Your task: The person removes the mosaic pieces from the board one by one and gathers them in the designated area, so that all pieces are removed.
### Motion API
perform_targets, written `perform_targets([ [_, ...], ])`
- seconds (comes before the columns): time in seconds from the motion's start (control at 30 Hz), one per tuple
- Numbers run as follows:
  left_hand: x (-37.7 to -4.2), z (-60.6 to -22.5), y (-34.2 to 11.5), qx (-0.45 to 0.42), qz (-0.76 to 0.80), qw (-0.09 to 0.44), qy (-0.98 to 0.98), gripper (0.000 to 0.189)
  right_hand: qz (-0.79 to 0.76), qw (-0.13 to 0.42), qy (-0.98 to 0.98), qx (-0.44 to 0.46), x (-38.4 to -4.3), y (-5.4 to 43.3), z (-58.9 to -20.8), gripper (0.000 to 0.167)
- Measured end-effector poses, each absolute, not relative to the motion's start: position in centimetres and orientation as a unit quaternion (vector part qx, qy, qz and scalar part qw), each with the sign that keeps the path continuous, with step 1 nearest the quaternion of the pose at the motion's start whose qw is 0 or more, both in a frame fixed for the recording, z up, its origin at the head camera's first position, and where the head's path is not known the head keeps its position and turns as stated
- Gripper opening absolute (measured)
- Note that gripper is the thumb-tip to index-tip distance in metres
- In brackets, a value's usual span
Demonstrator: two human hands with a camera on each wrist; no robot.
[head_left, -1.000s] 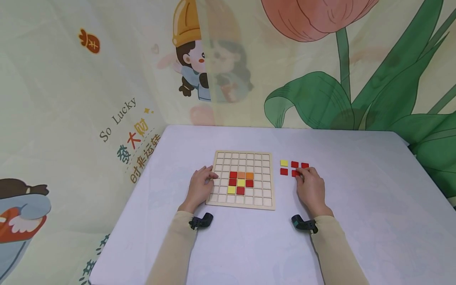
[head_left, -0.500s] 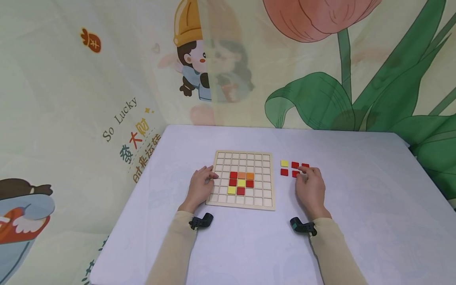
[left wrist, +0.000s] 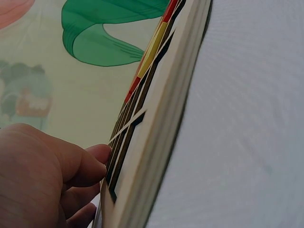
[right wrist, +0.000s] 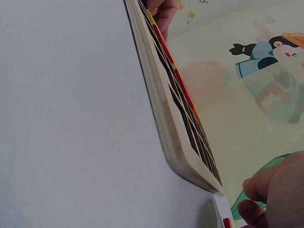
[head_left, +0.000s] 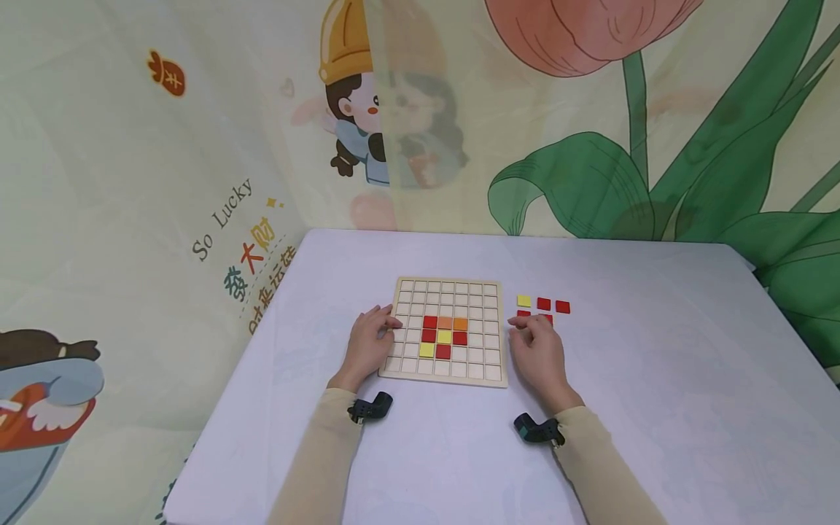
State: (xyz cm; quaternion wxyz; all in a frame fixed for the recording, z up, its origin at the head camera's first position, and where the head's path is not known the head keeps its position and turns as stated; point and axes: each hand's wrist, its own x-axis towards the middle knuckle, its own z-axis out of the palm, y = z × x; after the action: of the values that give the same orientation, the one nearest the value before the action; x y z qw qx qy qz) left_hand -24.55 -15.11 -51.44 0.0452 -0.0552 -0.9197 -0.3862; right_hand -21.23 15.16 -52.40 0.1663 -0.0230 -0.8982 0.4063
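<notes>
A square wooden grid board point(head_left: 482, 299) lies on the table, with several red, yellow and orange square tiles set near its middle. At its left edge my left hand point(head_left: 364, 346) holds on, thumb and forefinger at the rim; the left wrist view shows these fingertips point(left wrist: 97, 168) against the board's side. Just right of the board is my right hand point(head_left: 541, 357), thumb and forefinger tips close together; I cannot tell whether a tile is between them. Beyond it are a yellow tile point(head_left: 523, 300) and red tiles point(head_left: 562, 307), two of them partly covered by the hand.
A white-covered table point(head_left: 656, 350) carries everything. Behind it hangs a printed backdrop point(head_left: 453, 204) with a tulip and cartoon figures. In the right wrist view the board's rounded corner point(right wrist: 178, 161) stands near the right hand's fingers.
My right hand has moved left from the loose tiles toward the board's right edge, uncovering the red tile at the far right. The left hand and the board stay put.
</notes>
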Motion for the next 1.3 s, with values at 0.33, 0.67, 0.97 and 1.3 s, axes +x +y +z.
perform_targets([
  [0.33, -24.5, -51.2, -15.1, -0.054, -0.389, 0.043, -0.919, 0.021, 0.418, 0.146, -0.897, 0.015, -20.7, 14.0, -52.2, 0.015],
  [0.67, -24.5, -51.3, -15.1, -0.054, -0.388, 0.043, -0.919, 0.019, 0.415, 0.13, -0.9, 0.037, -20.2, 12.8, -51.9, 0.013],
  [0.97, -24.5, -51.0, -14.9, -0.053, -0.384, 0.047, -0.92, 0.019, 0.42, 0.123, -0.895, 0.091, -19.7, 10.7, -52.1, 0.015],
  [1.3, -24.3, -51.1, -14.9, -0.05, -0.387, 0.047, -0.92, 0.019, 0.414, 0.127, -0.891, 0.138, -19.5, 9.2, -52.8, 0.019],
])
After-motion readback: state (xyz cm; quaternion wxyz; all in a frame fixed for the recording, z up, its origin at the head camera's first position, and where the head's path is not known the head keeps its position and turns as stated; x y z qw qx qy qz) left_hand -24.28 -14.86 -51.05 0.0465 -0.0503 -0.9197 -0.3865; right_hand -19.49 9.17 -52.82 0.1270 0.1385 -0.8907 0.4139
